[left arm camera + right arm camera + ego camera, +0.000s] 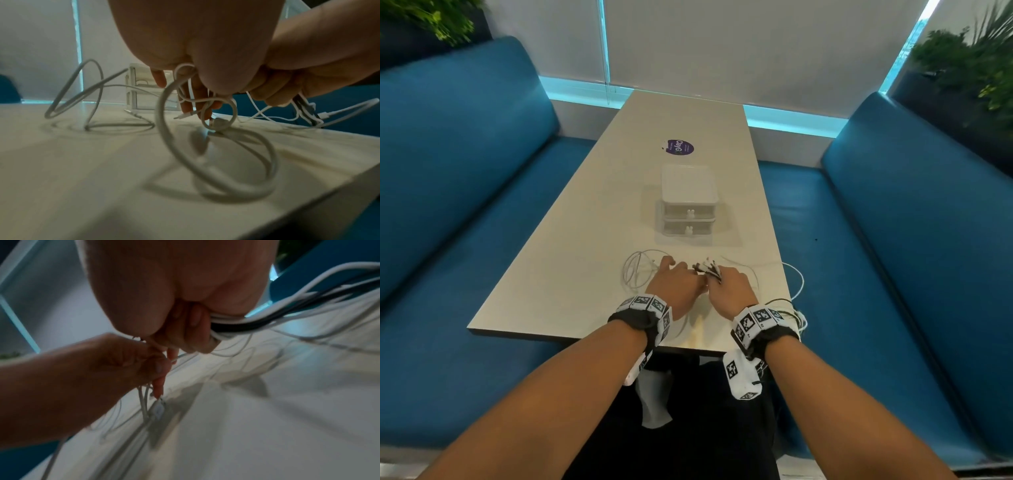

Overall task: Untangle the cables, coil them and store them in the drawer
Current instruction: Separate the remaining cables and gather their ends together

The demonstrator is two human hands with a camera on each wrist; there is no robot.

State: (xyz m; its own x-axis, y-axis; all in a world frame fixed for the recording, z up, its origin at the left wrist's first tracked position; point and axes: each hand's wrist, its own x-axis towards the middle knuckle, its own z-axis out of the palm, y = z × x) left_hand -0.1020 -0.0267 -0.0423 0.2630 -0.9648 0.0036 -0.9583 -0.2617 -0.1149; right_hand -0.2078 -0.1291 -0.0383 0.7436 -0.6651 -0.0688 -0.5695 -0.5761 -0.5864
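Observation:
A tangle of white cables and one black cable lies at the near end of the table (571,246). My right hand (729,286) grips a bundle of white and black cables (232,322), and their plug ends (708,268) stick out past its fingers. My left hand (674,279) is right beside it and pinches thin white cable loops (186,87). From that hand a thick white cable (164,129) curls down to the table. A small white drawer unit (688,205) stands further back, with both drawers shut.
A loose white loop (635,270) lies left of my hands. More cable (796,308) hangs over the table's right edge. A purple sticker (680,147) is behind the drawer unit. Blue benches (448,205) (911,240) flank the table.

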